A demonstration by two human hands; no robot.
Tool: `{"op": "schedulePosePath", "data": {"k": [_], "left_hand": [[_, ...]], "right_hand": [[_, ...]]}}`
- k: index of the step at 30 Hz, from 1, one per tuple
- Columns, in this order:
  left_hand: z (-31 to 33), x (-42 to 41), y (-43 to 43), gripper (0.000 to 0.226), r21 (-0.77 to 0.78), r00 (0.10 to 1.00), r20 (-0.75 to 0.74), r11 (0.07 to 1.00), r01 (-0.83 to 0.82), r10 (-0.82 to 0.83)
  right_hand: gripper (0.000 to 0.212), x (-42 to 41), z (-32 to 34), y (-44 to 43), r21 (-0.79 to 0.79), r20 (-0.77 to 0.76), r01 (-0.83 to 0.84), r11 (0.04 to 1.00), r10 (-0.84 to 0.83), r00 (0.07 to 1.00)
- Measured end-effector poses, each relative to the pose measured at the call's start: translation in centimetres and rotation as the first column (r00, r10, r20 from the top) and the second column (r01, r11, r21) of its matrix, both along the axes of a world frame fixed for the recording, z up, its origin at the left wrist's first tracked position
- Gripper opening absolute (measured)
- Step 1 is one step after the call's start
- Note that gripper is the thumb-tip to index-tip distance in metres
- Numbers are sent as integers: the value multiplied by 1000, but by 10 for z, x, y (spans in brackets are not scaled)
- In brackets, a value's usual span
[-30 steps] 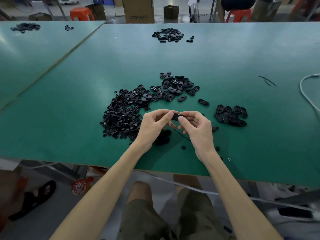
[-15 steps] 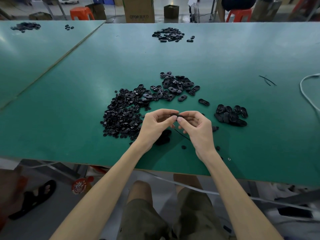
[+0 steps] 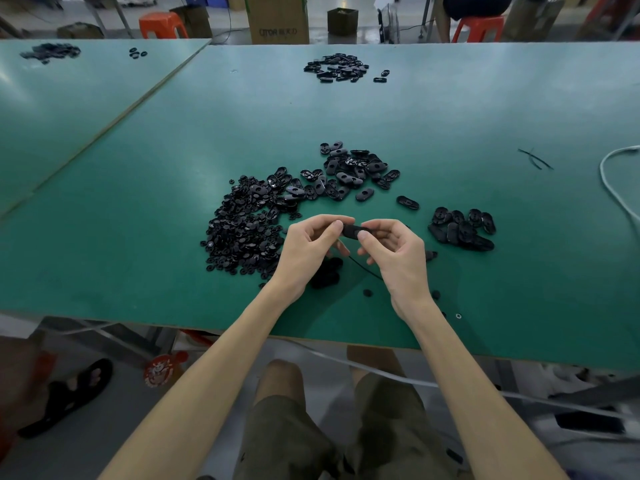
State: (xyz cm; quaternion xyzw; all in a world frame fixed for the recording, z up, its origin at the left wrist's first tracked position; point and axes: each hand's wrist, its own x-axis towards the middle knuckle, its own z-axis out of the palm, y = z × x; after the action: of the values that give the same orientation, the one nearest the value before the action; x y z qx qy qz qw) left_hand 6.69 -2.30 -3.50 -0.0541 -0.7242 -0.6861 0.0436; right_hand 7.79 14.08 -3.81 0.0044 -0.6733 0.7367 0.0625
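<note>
On green table (image 3: pixel 138 202): heap of small black pieces (image 3: pixel 242 233) just left of the grip, oval shells (image 3: pixel 346 174) beyond, stacked ovals (image 3: pixel 460 226) right.

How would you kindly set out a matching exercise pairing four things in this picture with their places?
Things:
1. small black oval plastic part
2. heap of tiny round black plastic pieces
3. white cable
4. large printed cardboard box

Places:
A. on the green table, far right
B. on the floor beyond the table
C. pinched between left hand and right hand
D. on the table, just left of the left hand

Pairs: 1-C, 2-D, 3-A, 4-B
</note>
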Motion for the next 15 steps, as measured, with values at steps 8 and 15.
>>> {"op": "schedulePosePath", "data": {"k": [8, 15], "left_hand": [[3, 1, 0, 18, -6, 1000, -16, 1000, 12, -12], [3, 1, 0, 17, -10, 1000, -17, 1000, -5, 5]], "right_hand": [[10, -1, 0, 0, 8, 2, 11, 1000, -11, 1000], [9, -2, -1, -1, 19, 3, 12, 1000, -12, 1000]]}}
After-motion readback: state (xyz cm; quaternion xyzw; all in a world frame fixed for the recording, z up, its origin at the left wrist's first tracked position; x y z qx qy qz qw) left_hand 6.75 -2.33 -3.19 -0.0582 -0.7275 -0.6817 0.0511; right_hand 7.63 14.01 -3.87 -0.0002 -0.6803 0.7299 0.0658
